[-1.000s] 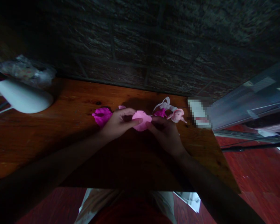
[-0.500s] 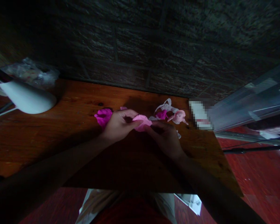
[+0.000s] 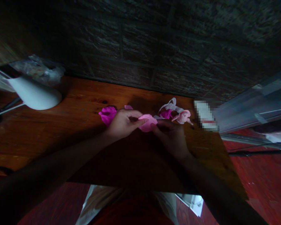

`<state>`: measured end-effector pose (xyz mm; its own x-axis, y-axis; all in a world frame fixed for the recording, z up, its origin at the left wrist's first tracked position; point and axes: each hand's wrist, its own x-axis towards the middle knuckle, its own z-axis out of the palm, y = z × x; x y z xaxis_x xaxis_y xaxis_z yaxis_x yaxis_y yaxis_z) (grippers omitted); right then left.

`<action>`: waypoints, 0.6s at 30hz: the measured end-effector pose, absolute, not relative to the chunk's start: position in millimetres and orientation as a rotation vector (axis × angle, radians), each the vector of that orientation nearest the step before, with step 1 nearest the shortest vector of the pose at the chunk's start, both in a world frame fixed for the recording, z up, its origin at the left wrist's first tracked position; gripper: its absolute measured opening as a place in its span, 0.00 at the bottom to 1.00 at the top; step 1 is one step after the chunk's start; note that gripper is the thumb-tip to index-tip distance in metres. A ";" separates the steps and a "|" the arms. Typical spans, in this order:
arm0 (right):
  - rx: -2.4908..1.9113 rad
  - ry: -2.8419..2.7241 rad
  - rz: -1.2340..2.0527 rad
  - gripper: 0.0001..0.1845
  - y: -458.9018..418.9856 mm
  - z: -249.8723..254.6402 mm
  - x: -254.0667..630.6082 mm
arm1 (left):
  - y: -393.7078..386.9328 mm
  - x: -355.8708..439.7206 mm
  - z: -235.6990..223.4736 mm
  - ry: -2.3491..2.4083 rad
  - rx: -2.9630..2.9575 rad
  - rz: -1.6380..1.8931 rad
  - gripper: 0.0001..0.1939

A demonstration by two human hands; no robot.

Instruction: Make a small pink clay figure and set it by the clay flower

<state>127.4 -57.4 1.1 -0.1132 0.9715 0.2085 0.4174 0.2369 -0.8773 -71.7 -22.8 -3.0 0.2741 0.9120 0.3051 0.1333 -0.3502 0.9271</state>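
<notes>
A light pink crepe-paper petal (image 3: 147, 123) is held between both hands over the wooden table. My left hand (image 3: 123, 123) pinches its left edge, thumb on the near face. My right hand (image 3: 170, 135) grips its right edge between thumb and fingers, which are partly in shadow. Left of my left hand lies a magenta piece of crepe paper (image 3: 107, 115). Behind that hand a small pink piece (image 3: 128, 107) shows. Past my right hand are a magenta scrap (image 3: 166, 114), whitish paper strips (image 3: 175, 107) and a light pink crumpled paper piece (image 3: 183, 116).
A white lamp or jug-like object (image 3: 35, 93) stands at the left, with crumpled clear plastic (image 3: 45, 71) behind it. A dark brick wall (image 3: 131, 47) runs along the back of the table (image 3: 81, 97). At the right are a pixelated pale object (image 3: 205, 115) and a glassy panel (image 3: 255, 101).
The whole view has shifted slightly, so things sit a little further right. The pink petal looks flatter and more spread between my fingers; both hands still hold it.
</notes>
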 end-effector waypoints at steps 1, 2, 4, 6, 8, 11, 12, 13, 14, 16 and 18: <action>-1.298 -1.704 0.803 0.08 -58.6 2.1 126.5 | -23.5 -71.7 -1.6 0.978 1.706 1.173 0.12; -1.291 -1.727 0.765 0.08 -59.9 3.1 125.6 | -24.1 -71.6 -0.2 0.995 1.715 1.184 0.14; -1.276 -1.759 0.693 0.08 -62.1 5.2 124.1 | -25.4 -71.2 2.2 1.034 1.729 1.198 0.17; -1.269 -1.781 0.639 0.07 -63.1 6.5 123.6 | -25.9 -70.8 4.0 1.047 1.733 1.172 0.20; -1.277 -1.781 0.639 0.07 -62.5 6.7 124.2 | -25.0 -70.9 5.1 1.022 1.723 1.113 0.23; -1.300 -1.729 0.722 0.08 -59.2 5.1 126.5 | -22.1 -72.2 4.9 0.965 1.707 1.030 0.23; -1.303 -1.704 0.746 0.08 -57.9 4.4 127.4 | -21.1 -72.9 4.5 0.952 1.705 1.022 0.21; -1.302 -1.684 0.762 0.07 -56.8 3.9 128.4 | -20.3 -73.6 4.0 0.942 1.708 1.023 0.18; -1.299 -1.673 0.776 0.07 -56.0 3.5 129.2 | -19.7 -74.5 3.6 0.936 1.718 1.030 0.15; -1.290 -1.673 0.803 0.07 -55.3 3.3 129.9 | -19.2 -76.7 3.2 0.944 1.766 1.058 0.12; -1.282 -1.679 0.829 0.07 -55.6 3.6 129.5 | -19.6 -79.0 3.9 0.982 1.851 1.083 0.12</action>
